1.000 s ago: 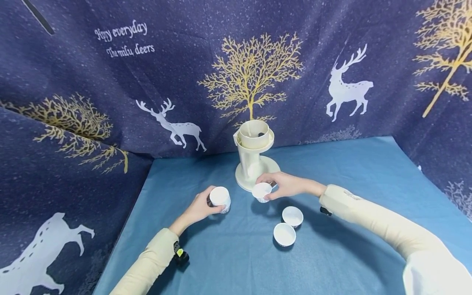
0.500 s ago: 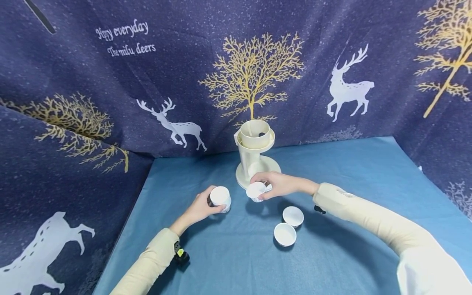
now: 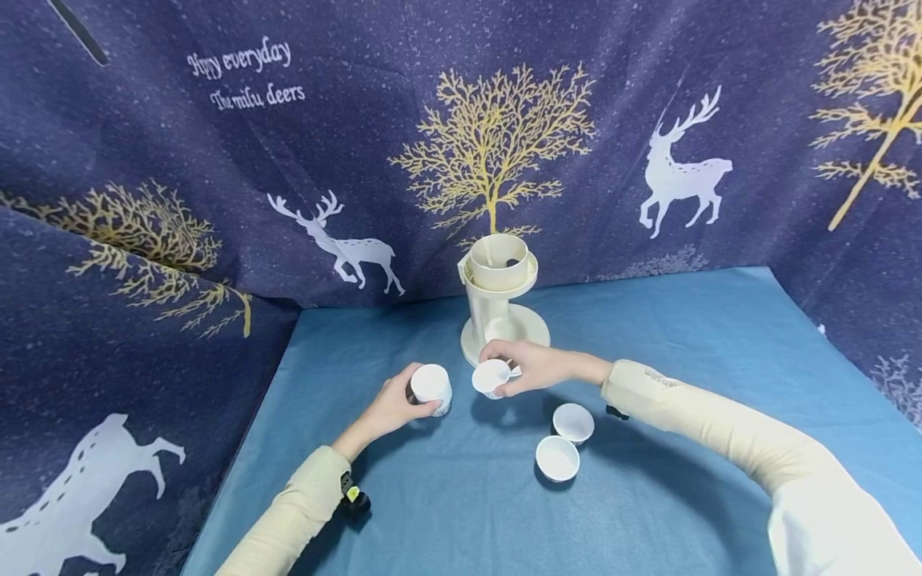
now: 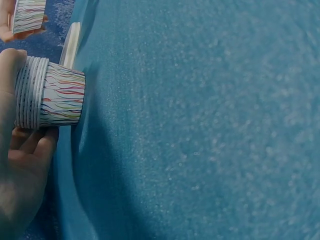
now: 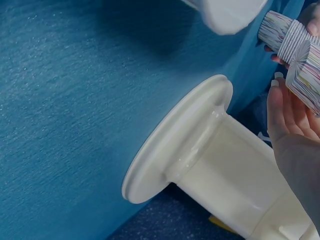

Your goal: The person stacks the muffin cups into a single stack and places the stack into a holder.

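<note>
My left hand [image 3: 389,405] grips a stack of paper cups [image 3: 430,384] around its side. In the left wrist view the stack [image 4: 57,95] shows coloured wavy stripes and several nested rims, lying sideways in that view. My right hand [image 3: 536,365] holds one paper cup [image 3: 491,376] between thumb and fingers, just right of the stack and apart from it, its white mouth facing up. This striped cup [image 5: 306,75] partly overlaps the stack in the right wrist view. Two more paper cups, one [image 3: 573,422] behind the other [image 3: 558,458], stand mouth up on the table.
A cream stand [image 3: 499,296] with a round base and an open cylinder on top is behind my right hand. Blue cloth [image 3: 461,512] covers the table. A dark blue curtain [image 3: 346,144] with deer and trees hangs behind.
My right hand has moved left with its cup, closer to the stack. My left hand and the two standing cups stay in place.
</note>
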Demonstrator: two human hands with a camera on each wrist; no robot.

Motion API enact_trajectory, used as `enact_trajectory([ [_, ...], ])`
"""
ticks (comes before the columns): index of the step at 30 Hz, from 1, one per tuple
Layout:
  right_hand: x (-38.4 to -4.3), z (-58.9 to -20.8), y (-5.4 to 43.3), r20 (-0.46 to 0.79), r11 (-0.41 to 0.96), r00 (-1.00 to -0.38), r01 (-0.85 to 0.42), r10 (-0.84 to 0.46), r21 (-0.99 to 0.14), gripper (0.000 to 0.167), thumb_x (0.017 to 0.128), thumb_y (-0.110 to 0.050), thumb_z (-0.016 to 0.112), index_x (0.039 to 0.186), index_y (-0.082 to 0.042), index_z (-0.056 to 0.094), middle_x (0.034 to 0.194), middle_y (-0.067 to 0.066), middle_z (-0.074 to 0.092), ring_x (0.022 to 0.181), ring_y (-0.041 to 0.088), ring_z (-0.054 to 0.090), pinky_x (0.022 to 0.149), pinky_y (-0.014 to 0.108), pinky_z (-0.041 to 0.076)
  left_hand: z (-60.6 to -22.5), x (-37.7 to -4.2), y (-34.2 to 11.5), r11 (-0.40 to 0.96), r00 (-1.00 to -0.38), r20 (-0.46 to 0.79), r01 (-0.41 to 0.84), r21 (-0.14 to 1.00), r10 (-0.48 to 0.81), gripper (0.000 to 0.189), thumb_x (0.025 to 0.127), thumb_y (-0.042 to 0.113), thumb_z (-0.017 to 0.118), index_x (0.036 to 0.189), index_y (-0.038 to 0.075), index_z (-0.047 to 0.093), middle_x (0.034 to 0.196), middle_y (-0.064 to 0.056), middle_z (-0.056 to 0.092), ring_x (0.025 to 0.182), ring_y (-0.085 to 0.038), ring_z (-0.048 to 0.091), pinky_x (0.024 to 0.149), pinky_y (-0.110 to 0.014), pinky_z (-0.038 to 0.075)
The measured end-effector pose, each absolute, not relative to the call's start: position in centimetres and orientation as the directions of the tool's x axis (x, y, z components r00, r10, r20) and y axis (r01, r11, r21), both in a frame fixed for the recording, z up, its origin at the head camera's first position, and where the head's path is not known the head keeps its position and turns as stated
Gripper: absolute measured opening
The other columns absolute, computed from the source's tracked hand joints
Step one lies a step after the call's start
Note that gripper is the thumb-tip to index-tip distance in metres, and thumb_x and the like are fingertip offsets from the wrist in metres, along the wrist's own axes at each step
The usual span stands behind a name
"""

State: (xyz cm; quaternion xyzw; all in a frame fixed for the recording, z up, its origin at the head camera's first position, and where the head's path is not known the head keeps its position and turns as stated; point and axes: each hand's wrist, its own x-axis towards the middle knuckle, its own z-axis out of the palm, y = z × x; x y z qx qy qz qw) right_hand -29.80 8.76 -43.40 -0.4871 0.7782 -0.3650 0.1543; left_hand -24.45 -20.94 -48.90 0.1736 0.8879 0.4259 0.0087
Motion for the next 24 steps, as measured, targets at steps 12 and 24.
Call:
enact_trajectory([
  [12, -29.5, -43.2, 7.6, 0.085, 0.268, -0.467, -0.637, -0.880, -0.723, 0.043, 0.086, -0.024, 0.072, 0.120, -0.010, 0.050, 0.116, 0.005, 0.063, 0.106, 0.017, 0.059, 0.090, 0.037, 0.052, -48.9, -24.4, -20.8, 0.564, -0.940, 0.139, 0.300, 0.770, 0.311, 0.056, 0.077, 0.016, 0.082, 0.126, 0.006, 0.054, 0.119, -0.013, 0.064, 0.108, -0.024, 0.062, 0.089, -0.037, 0.051],
  [24, -29.6, -43.0, 6.4, 0.111, 0.257, -0.469, -0.650, -0.876, -0.716, 0.043, 0.084, -0.025, 0.074, 0.118, -0.012, 0.049, 0.112, 0.002, 0.064, 0.103, 0.012, 0.059, 0.088, 0.030, 0.051, -48.9, -24.6, -21.0, 0.583, -0.929, 0.151, 0.333, 0.741, 0.339, 0.051, 0.078, 0.023, 0.081, 0.121, 0.011, 0.055, 0.113, -0.008, 0.066, 0.098, -0.018, 0.064, 0.082, -0.032, 0.051],
])
